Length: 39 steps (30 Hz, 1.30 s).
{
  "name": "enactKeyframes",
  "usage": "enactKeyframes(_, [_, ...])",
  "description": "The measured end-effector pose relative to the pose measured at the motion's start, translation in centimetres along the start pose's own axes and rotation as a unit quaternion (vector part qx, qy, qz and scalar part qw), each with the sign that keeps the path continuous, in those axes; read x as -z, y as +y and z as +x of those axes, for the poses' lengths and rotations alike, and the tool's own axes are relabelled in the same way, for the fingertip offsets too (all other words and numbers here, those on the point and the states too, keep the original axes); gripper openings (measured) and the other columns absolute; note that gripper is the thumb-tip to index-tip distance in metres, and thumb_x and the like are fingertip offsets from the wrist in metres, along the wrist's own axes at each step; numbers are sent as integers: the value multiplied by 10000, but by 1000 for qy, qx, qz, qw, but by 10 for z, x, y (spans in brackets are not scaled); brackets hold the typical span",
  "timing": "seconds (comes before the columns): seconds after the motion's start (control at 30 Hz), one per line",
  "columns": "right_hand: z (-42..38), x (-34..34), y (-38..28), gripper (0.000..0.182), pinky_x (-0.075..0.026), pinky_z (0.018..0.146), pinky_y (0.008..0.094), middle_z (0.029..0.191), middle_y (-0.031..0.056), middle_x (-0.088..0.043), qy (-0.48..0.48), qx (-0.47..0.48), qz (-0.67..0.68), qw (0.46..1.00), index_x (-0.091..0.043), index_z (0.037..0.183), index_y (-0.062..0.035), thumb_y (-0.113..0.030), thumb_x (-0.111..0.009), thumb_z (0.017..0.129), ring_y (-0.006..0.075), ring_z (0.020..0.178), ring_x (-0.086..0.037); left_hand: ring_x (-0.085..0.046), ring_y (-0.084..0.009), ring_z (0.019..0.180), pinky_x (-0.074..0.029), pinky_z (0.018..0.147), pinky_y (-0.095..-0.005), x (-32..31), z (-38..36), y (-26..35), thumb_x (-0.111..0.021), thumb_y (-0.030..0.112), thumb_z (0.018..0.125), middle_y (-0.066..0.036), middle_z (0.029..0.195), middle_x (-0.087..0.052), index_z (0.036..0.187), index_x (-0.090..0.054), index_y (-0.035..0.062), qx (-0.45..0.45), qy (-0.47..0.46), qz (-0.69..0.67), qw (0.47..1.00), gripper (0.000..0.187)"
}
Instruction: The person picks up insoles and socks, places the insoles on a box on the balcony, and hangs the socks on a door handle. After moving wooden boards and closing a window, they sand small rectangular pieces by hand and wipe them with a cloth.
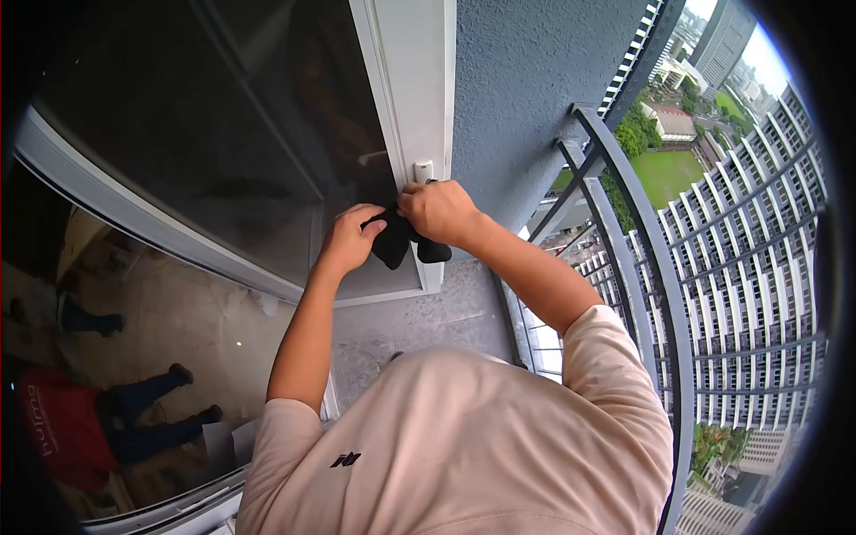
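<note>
A soft black cloth (390, 241) hangs in front of the white door frame, just below a white door handle fitting (423, 170). My right hand (441, 212) is closed on the cloth's upper part, right beneath the fitting, with a dark lobe of it hanging under my palm. On the other side, my left hand (349, 239) pinches the cloth's left edge between thumb and fingers. Both arms reach forward from a beige shirt. The fingertips of my right hand are partly hidden behind the knuckles.
A dark glass door panel (267, 134) stands ahead and left. Behind lower glass a person in a red shirt (67, 428) shows. Grey balcony railing (644, 232) runs along my right, high above buildings. A textured grey wall (526, 80) adjoins the door; concrete floor (419, 325) lies below.
</note>
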State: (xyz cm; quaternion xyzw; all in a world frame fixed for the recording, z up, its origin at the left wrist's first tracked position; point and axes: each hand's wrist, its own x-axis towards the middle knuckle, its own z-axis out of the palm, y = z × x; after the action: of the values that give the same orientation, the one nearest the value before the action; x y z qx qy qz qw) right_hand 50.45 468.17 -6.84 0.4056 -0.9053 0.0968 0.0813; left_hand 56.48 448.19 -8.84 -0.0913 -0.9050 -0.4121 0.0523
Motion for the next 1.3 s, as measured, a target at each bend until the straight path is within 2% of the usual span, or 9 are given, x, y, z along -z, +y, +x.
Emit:
enactKeyframes(0.17, [2,17,6,255,-541,706,387,907,64,-687,-76,3,11,997,-699,911,-113,-281,-510,944,265,840,-684,-607,-313,1072,-480,899,-354,0,-1,3,-636,109,876,-145,1142,-644,1106,-649,3,-48,34,60,996,253])
enactKeyframes(0.4, [-21,64,-18,178,-513,674,397,854,96,-672,133,8,280,951,-700,883,-67,-220,-613,909,308,754,-648,-625,-162,1005,-472,891,-280,24,-66,-26,-610,95,921,-90,1054,-678,1109,-648,-3,101,234,-189,948,215])
enactKeyframes(0.53, [-35,29,-48,314,-431,546,261,642,39,-600,-67,-52,568,818,-661,777,16,-258,-652,929,81,591,-517,-638,-127,836,-504,777,-257,7,-171,-105,-608,61,917,-65,953,-678,1065,-647,-11,232,228,-183,928,169])
enactKeyframes(0.73, [-7,-125,-157,117,-474,621,256,733,34,-615,-287,-62,573,765,-648,963,7,-87,-625,897,108,669,-585,-649,-192,677,-506,643,-317,-53,-359,-160,-645,208,894,-118,687,-668,839,-677,0,526,216,-154,808,217])
enactKeyframes(0.9, [62,-193,-274,200,-472,577,267,668,54,-626,-482,-30,490,726,-674,915,12,-183,-630,917,118,600,-578,-637,-400,898,-473,839,-477,-42,-448,-188,-406,584,945,-212,862,-682,817,-702,24,627,178,-72,755,647])
enactKeyframes(1.07, [166,-235,-444,254,-444,525,274,651,62,-612,-478,91,417,767,-650,844,-9,-254,-628,908,114,574,-558,-632,-385,929,-497,830,-424,14,-503,-219,-461,378,976,-186,953,-679,1041,-668,60,516,127,71,844,385])
enactKeyframes(1.13, [192,-296,-474,120,-461,574,271,766,65,-642,-405,110,644,639,-639,924,-14,-121,-648,868,121,648,-579,-648,-346,930,-506,821,-408,62,-498,-197,-576,205,929,-172,1021,-673,1112,-625,58,592,308,-127,733,240])
enactKeyframes(1.2, [235,-297,-505,158,-477,621,272,850,64,-647,-415,128,535,725,-621,983,-7,-21,-653,829,127,715,-591,-651,-333,930,-508,820,-404,90,-500,-199,-587,201,925,-172,1018,-676,1121,-629,54,592,352,-126,714,248])
enactKeyframes(1.3, [282,-321,-543,135,-467,591,267,767,50,-616,-437,10,615,656,-631,960,4,-69,-644,847,126,670,-570,-657,-261,844,-512,778,-368,116,-503,-210,-559,194,948,-151,923,-679,1050,-648,32,568,420,-130,695,212])
